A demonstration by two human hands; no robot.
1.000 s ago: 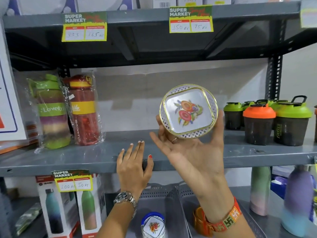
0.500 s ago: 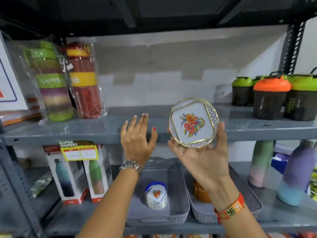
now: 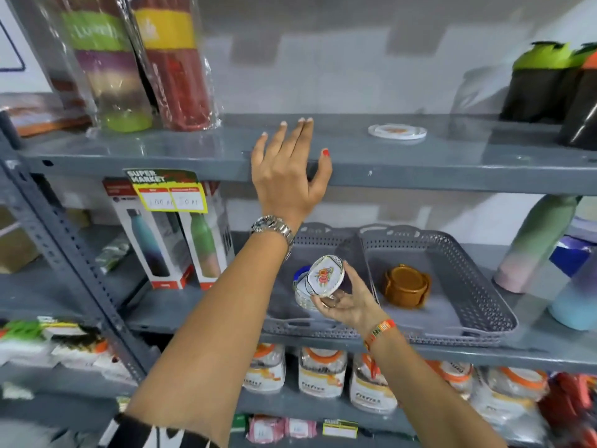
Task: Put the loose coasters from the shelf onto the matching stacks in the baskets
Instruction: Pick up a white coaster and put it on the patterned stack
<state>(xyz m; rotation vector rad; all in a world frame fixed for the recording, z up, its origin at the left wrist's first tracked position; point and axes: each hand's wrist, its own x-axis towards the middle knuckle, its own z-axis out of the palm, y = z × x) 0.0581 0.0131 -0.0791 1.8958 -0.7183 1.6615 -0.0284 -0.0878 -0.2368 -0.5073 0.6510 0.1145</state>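
My right hand (image 3: 347, 303) holds a white floral coaster (image 3: 324, 275) with a gold rim, tilted, just above the white coaster stack (image 3: 302, 291) in the left grey basket (image 3: 318, 242). The right grey basket (image 3: 478, 286) holds a stack of brown coasters (image 3: 407, 286). My left hand (image 3: 289, 171) rests flat on the front edge of the upper shelf (image 3: 420, 166), fingers spread and holding nothing. Further right on that shelf lies one loose white coaster (image 3: 397, 132).
Wrapped bottles (image 3: 139, 59) stand at the shelf's left, and shaker cups (image 3: 549, 82) at its right. Boxed bottles (image 3: 174, 234) sit left of the baskets, pastel bottles (image 3: 536, 244) to their right. Jars (image 3: 323, 373) fill the shelf below.
My right hand has carried the floral coaster down from shelf height to just over the white stack in the left basket. The view has tilted downward. My left hand stays on the shelf edge.
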